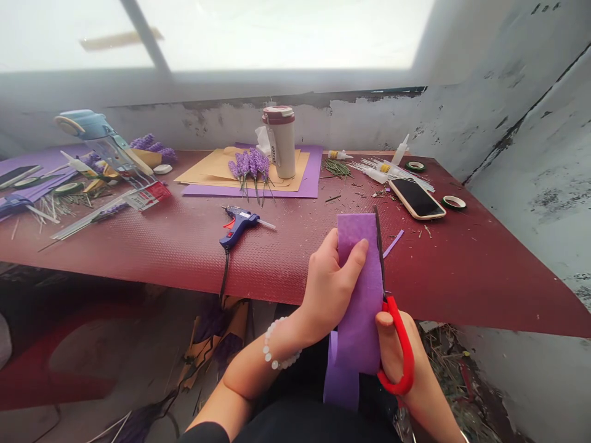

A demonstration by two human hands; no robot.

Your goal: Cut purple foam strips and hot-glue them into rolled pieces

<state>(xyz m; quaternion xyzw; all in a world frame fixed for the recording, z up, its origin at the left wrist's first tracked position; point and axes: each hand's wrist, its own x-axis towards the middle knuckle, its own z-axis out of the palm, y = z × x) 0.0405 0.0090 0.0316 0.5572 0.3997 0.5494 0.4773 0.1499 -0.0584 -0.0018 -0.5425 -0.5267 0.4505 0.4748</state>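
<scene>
My left hand (pixel 330 286) grips a long purple paper strip (pixel 357 332), thumb flat on its front and fingers behind. The strip's upper end stands upright above the table edge, and its lower part curls down toward my lap. My right hand (pixel 401 351) is closed round the red handles of a pair of scissors (pixel 402 344). Their dark blades point up along the strip's right edge; whether they are apart there I cannot tell. A thin purple offcut (pixel 393 243) lies on the table just right of the blades.
On the dark red table (pixel 286 258) lie a blue glue gun (pixel 240 224), a phone (pixel 417 198) and tape rolls (pixel 454 202). Behind stand a cup (pixel 281 144) and purple flowers (pixel 252 166) on paper sheets. A water bottle (pixel 115 151) leans at the left. The glue gun's cord hangs over the front edge.
</scene>
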